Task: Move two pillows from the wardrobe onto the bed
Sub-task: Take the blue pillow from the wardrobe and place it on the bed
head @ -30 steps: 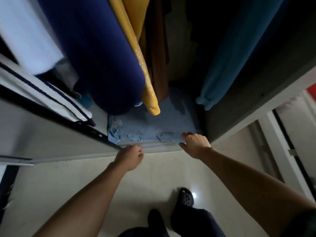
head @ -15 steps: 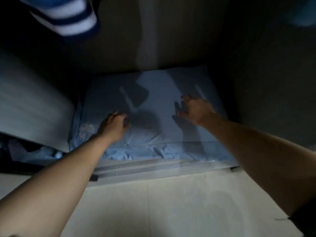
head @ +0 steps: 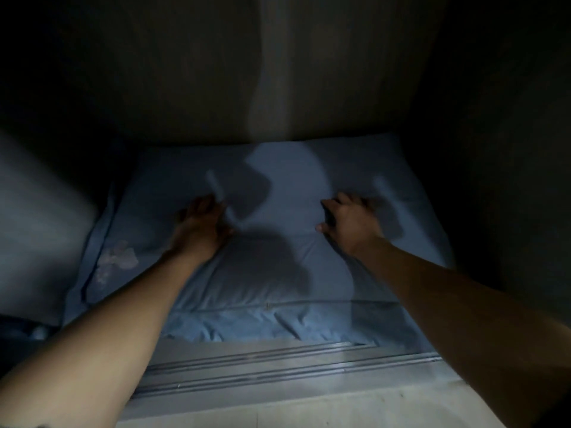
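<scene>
A light blue pillow [head: 278,273] lies flat on the floor of the dark wardrobe, filling most of its width. A pale printed patch marks its left side. My left hand [head: 200,230] rests palm down on the pillow's left middle, fingers spread. My right hand [head: 349,223] lies palm down on its right middle, fingers apart and slightly curled. Neither hand has closed on the fabric. I cannot tell whether a second pillow lies underneath.
A metal sliding-door track [head: 278,366] runs along the wardrobe's front edge, with pale floor tiles [head: 309,412] before it. The dark back panel [head: 278,72] and right side wall [head: 494,149] enclose the space. A grey panel [head: 37,227] stands at the left.
The view dropped from the hanging clothes into the wardrobe bottom. Both hands moved from the front edge forward onto the top of the pillow, reaching a little deeper.
</scene>
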Available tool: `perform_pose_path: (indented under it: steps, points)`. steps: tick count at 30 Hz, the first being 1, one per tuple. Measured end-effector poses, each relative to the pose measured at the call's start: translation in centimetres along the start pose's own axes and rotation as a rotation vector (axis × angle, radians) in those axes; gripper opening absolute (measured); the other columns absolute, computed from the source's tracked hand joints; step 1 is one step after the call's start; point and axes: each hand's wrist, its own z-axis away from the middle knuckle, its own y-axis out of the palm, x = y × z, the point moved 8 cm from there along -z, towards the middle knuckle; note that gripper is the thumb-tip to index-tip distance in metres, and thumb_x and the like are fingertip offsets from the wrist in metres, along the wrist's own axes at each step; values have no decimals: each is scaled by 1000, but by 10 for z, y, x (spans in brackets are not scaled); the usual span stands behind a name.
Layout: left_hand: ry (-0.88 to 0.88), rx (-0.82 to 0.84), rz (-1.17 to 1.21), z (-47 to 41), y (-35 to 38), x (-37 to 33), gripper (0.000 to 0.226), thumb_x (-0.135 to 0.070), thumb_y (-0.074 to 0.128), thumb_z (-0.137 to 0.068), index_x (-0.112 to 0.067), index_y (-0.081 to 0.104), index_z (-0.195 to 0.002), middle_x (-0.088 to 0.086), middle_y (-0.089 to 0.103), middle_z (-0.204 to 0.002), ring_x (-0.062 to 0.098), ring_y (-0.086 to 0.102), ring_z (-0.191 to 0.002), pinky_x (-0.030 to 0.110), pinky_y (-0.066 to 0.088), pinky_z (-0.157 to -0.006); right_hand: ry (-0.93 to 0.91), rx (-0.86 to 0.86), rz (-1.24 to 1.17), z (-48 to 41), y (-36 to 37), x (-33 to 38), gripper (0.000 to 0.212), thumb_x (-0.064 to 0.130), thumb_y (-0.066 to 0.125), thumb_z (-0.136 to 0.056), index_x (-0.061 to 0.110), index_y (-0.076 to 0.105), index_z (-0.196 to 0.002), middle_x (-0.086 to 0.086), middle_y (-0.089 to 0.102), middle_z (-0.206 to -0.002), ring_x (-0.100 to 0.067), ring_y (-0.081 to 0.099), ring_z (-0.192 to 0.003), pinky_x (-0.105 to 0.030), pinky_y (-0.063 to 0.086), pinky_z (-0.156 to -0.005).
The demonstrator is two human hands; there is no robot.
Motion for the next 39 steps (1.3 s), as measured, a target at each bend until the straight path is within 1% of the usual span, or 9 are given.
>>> perform_pose_path:
  steps: [3, 6, 11, 15, 23, 25, 29, 35, 39]
  points:
    - [-35, -74, 37, -3, 3, -4, 39, -31, 65, -83, -16, 62, -120, 14, 51, -135, 32, 40, -127, 44, 30, -101, -17, -63, -82, -5, 1, 2, 28, 34, 57, -89, 21, 64, -113, -5, 58, -117, -30, 45, -116, -43, 36, -99]
    - [-108, -130, 9, -3, 8, -7, 20, -26, 62, -84, -15, 73, -97, 13, 61, -120, 32, 49, -116, 42, 35, -95, -29, -95, -129, -9, 7, 3, 21, 26, 56, -90, 18, 70, -103, -6, 64, -110, -30, 50, -110, -40, 43, -93]
    - [-154, -175, 70, -2, 2, -11, 16, -17, 58, -87, -9, 71, -90, 20, 68, -102, 38, 62, -95, 42, 46, -83, 65, -94, -298, -12, 5, -13, 14, 26, 63, -87, 18, 73, -92, -8, 69, -102, -29, 61, -97, -34, 51, -80]
    - [-99, -289, 150, 9, -26, -11, 10, -8, 56, -88, -2, 64, -85, 28, 68, -90, 42, 64, -80, 44, 50, -70, 110, -91, -367, -8, -5, -15, 12, 25, 63, -87, 19, 73, -89, -4, 70, -101, -26, 62, -94, -27, 45, -73]
    - [4, -492, 188, 43, -69, -18, 6, -6, 51, -82, -6, 56, -78, 29, 63, -63, 43, 60, -49, 37, 43, -39, -78, -513, -497, 29, -77, 14, 15, 16, 55, -93, 6, 65, -91, -17, 70, -85, -34, 64, -75, -39, 52, -65]
    - [35, -472, 187, 53, -66, -31, 7, 3, 58, -78, -4, 56, -79, 30, 62, -64, 44, 59, -47, 38, 43, -37, -114, -423, -465, 27, -74, 28, 15, 23, 53, -94, 9, 58, -89, -16, 66, -83, -35, 60, -76, -40, 48, -63]
    - [39, -405, 178, 71, -55, -47, 13, 5, 66, -76, -5, 58, -80, 25, 65, -66, 42, 63, -55, 39, 48, -45, -224, -50, -188, 31, -28, 44, 48, 53, 55, -87, 24, 53, -124, -6, 58, -122, -28, 48, -114, -40, 37, -92]
    - [67, -393, 136, 83, -66, -53, 3, -12, 59, -87, -9, 59, -86, 24, 70, -67, 43, 66, -60, 42, 50, -49, -294, -100, -144, 31, -35, 39, 26, 41, 54, -91, 22, 70, -100, 0, 64, -108, -26, 52, -103, -37, 39, -86]
    - [106, -390, 129, 86, -72, -55, 26, -34, 46, -88, -11, 59, -84, 23, 68, -61, 43, 65, -56, 41, 50, -50, -330, -145, -143, 38, -42, 40, 25, 34, 52, -94, 17, 69, -98, -5, 66, -102, -28, 56, -97, -38, 45, -81]
